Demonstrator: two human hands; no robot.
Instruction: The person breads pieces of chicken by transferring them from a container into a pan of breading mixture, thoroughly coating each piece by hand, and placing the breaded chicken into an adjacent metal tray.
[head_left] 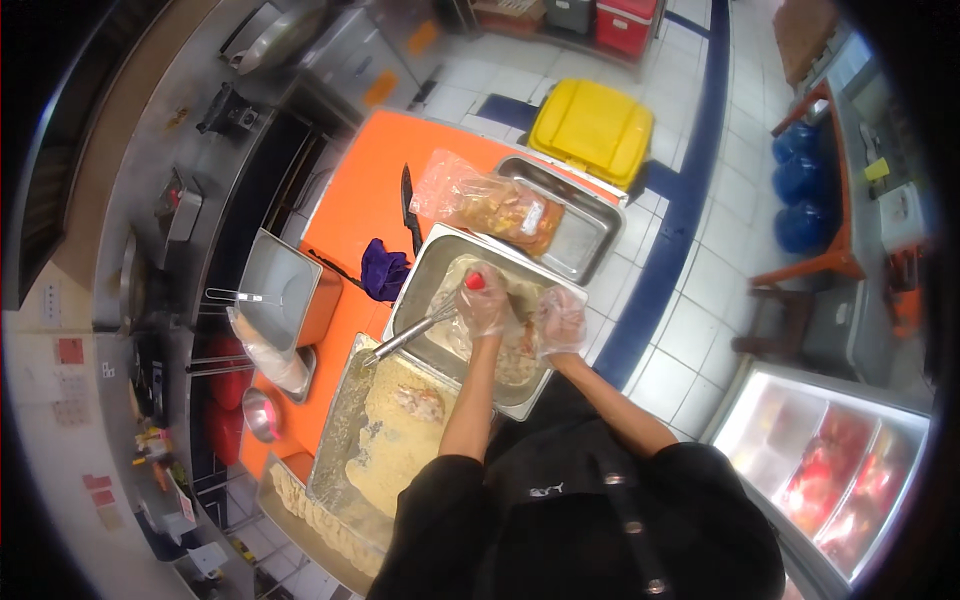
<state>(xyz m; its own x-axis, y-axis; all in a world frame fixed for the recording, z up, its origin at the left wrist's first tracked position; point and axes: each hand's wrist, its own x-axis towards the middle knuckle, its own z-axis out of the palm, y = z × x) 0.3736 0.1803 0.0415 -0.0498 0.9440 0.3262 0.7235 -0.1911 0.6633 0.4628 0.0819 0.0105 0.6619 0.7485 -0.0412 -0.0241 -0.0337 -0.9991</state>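
Observation:
My left hand, in a clear plastic glove, is closed over a deep metal pan. A small bright red thing shows at its fingers; its kind is unclear. Pale batter with lumps of what looks like raw meat lies in the pan. At the pan's right side is my gloved right hand, its fingers curled; what they hold, if anything, is hidden. A long metal utensil leans across the pan's left rim, its upper end beside my left hand.
Nearer me, another pan holds yellowish crumbly coating. Beyond lie a bag of marinated meat on a metal tray, a black knife and a purple cloth. A yellow bin stands past the orange table.

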